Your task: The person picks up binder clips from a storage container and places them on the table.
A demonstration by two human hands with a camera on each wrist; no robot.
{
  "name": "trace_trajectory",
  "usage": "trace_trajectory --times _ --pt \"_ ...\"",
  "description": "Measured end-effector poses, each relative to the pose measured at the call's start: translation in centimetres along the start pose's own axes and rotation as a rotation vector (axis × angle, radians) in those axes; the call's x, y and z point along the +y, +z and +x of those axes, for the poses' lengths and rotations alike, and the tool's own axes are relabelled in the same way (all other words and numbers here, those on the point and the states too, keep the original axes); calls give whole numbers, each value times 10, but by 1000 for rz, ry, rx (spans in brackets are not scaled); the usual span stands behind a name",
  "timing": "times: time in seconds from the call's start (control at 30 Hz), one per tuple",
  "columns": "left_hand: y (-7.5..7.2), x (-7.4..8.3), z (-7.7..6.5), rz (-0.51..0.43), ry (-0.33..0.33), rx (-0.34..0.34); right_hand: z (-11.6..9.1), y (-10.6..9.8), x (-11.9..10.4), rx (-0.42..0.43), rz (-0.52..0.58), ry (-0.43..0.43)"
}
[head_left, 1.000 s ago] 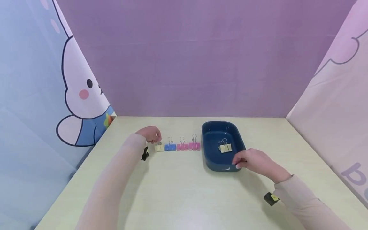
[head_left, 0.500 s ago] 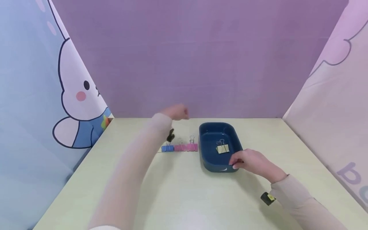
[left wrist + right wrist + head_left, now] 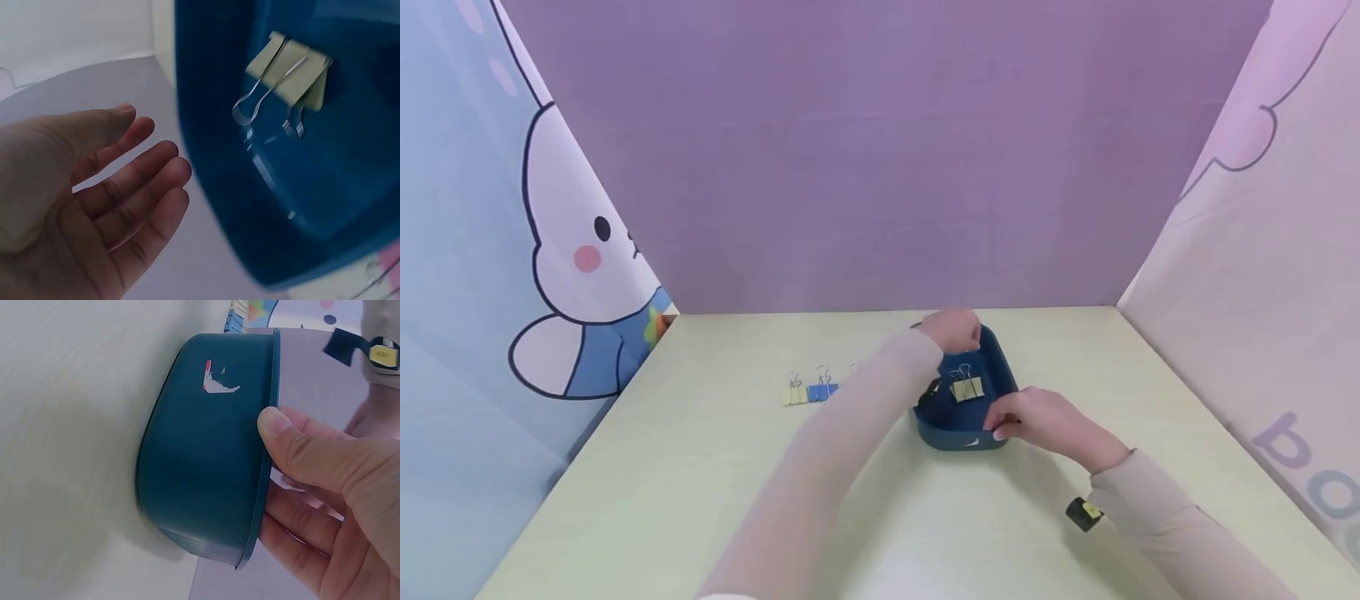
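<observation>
My left hand (image 3: 953, 331) hovers over the far part of a dark blue tray (image 3: 966, 439). In the left wrist view its fingers are loosely bent, with nothing between them, beside the tray wall. At the near rim my right hand (image 3: 1045, 425) pinches the tray, thumb (image 3: 278, 428) outside and fingers inside. A pale yellow binder clip (image 3: 967, 389) lies in the tray, its wire handles up. Left of the tray, a yellow binder clip (image 3: 795, 395) and a blue binder clip (image 3: 822, 392) stand in a row. My left forearm hides the rest of that row.
The pale table (image 3: 700, 500) ends at a purple backdrop (image 3: 850, 167). Printed cloth walls rise on the left (image 3: 460, 333) and right (image 3: 1285, 275). A pink clip (image 3: 394, 265) shows at the corner of the left wrist view.
My left hand has moved right, from beside the yellow clip in the row to above the tray. The right hand keeps its hold on the rim. The head view has shifted slightly right.
</observation>
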State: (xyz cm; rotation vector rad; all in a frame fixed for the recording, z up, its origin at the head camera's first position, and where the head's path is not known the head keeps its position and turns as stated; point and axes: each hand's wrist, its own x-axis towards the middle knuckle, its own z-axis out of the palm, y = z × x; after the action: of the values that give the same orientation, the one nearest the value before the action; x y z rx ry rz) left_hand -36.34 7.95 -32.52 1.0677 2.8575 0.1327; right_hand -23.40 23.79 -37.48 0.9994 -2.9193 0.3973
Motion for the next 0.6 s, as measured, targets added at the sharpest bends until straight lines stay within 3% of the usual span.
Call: trace_trajectory --times 0.1,0.27,0.6 --pt "15 3 7 -33 -35 -23 0 -1 0 6 6 -8" --pt "32 1 10 -3 -76 -54 0 0 -1 10 -3 -5" --pt "34 9 4 23 -105 -179 0 1 0 28 -14 -15"
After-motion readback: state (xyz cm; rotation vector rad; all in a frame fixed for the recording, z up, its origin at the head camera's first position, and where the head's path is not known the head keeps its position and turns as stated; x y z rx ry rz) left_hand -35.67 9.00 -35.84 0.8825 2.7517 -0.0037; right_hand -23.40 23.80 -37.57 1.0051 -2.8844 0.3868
